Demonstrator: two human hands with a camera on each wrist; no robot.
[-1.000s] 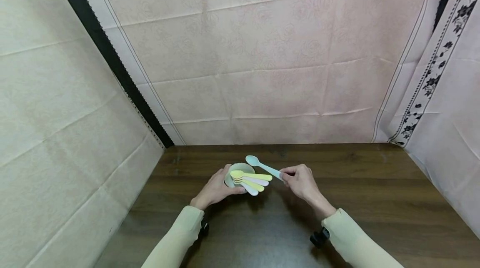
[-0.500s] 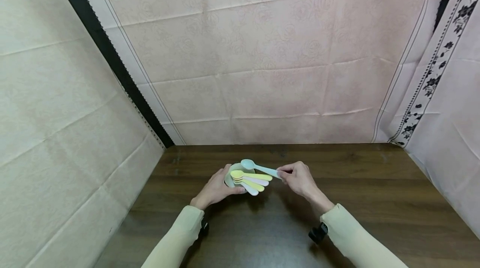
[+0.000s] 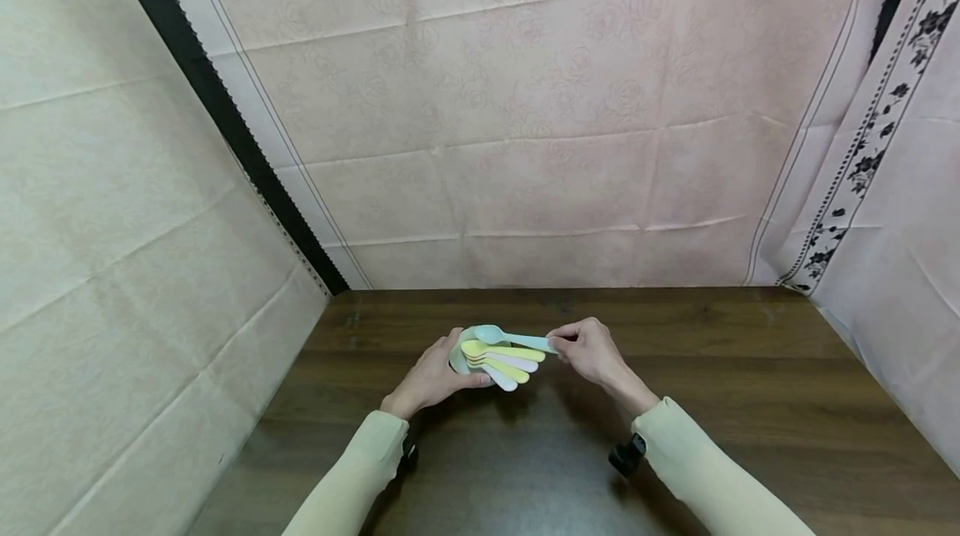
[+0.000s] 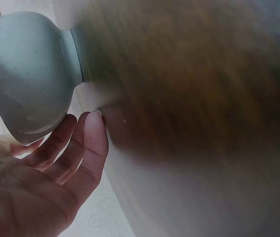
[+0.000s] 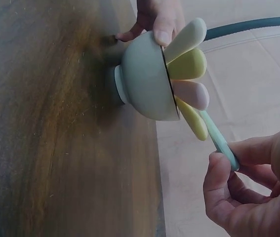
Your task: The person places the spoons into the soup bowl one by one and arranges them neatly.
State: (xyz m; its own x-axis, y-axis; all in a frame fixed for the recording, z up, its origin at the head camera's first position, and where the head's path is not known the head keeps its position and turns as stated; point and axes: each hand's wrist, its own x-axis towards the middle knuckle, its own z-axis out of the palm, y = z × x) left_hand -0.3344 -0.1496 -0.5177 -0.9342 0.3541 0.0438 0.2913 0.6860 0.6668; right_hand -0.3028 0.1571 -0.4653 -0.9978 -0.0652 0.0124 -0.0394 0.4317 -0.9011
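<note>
My left hand point(image 3: 433, 378) grips a pale green bowl point(image 4: 28, 74) from its left side, thumb at the rim and fingers curled round the wall. Several spoons lean in the bowl with their handles fanned over the right rim: a yellow spoon point(image 3: 510, 352), a pinkish one point(image 5: 191, 94), another yellow-green one point(image 5: 186, 64) and a whitish one point(image 5: 186, 38). Between thumb and fingertips my right hand point(image 3: 595, 355) pinches the handle end of a light blue spoon point(image 3: 525, 340). That spoon's head overlaps the far part of the bowl's opening in the head view.
Beneath the hands is a dark brown wooden table point(image 3: 712, 369). A pale patterned cloth point(image 3: 540, 144) hangs behind its back edge, with more cloth at left and right. A dark wrist strap device point(image 3: 628, 454) sits under the right wrist.
My right hand has moved slightly left, bringing the light blue spoon's head from beyond the bowl's back rim to over its opening. The left hand and bowl have stayed in place.
</note>
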